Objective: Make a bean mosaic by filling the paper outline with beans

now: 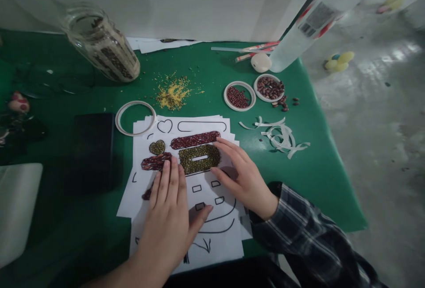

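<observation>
A stack of white paper sheets [224,248] printed with black outlines lies before me. Stuck on the top sheet are a red bean strip [194,140], a green bean panel [186,166], a green bean heart [157,147] and a dark red bean patch [152,162]. My left hand [170,212] rests flat on the paper with its fingers stretched out, partly covering a second dark red patch [146,195]. My right hand [247,179] has thumb and fingers apart, at the right end of the green panel. Neither hand holds anything that I can see.
Two lids of beans [239,107] [269,99], curled white tape strips [282,135] and a tall clear bottle [308,26] are at right. A tape roll [135,103], glass jar [102,48], yellow grain pile [174,95] and black box [93,150] stand behind and left.
</observation>
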Demonstrator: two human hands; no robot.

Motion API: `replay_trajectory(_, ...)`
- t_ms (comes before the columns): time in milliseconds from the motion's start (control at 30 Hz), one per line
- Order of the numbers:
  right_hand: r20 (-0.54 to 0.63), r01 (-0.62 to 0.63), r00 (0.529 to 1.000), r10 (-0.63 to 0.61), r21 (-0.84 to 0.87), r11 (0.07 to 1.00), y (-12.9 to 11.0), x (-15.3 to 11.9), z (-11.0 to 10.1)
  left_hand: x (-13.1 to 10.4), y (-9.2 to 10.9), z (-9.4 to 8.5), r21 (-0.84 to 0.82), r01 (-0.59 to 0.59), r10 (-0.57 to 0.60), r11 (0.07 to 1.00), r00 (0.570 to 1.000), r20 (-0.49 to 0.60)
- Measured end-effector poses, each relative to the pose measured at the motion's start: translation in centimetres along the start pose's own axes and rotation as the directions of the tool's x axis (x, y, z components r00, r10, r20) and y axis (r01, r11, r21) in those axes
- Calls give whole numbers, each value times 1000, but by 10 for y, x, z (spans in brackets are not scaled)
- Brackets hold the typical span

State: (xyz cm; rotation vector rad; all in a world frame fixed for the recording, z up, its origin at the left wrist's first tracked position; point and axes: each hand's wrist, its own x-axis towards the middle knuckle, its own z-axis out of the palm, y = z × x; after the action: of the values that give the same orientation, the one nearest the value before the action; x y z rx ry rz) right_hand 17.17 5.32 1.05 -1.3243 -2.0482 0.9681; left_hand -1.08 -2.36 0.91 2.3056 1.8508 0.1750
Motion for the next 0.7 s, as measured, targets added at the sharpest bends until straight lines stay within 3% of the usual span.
replay_trajectory(133, -24, -34, 999, 36, 82, 996, 3, -2, -2, -1, 3, -3, -12, 49, -49, 999, 999, -12)
replay_trajectory(333, -92, -141, 975, 205, 460, 877, 3, -11, 0, 0, 6, -6, -41, 78, -79, 996, 996, -38)
replay_trajectory(400, -81, -153, 969, 232, 536, 830, 1, -14, 2, -1, 7, -6, -48, 2, -3, 999, 1000, -27)
replay_trajectory(467, -66, -156, 970, 236, 576, 803, -2, -16, 4, -3, 7, -4, -77, -165, 166, 983, 986, 11)
replay_trajectory(567, -39, -145, 977, 209, 596, 789, -6, -17, 7, -6, 8, -2, -148, -395, 408, 907, 910, 69)
replay_trajectory(633, -24, -135, 982, 188, 604, 786, -7, -17, 8, -7, 8, 0, -162, -420, 437, 893, 896, 80)
replay_trajectory(700, -7, -132, 985, 171, 602, 787, -7, -17, 9, -6, 8, 2, -154, -392, 407, 907, 910, 81)
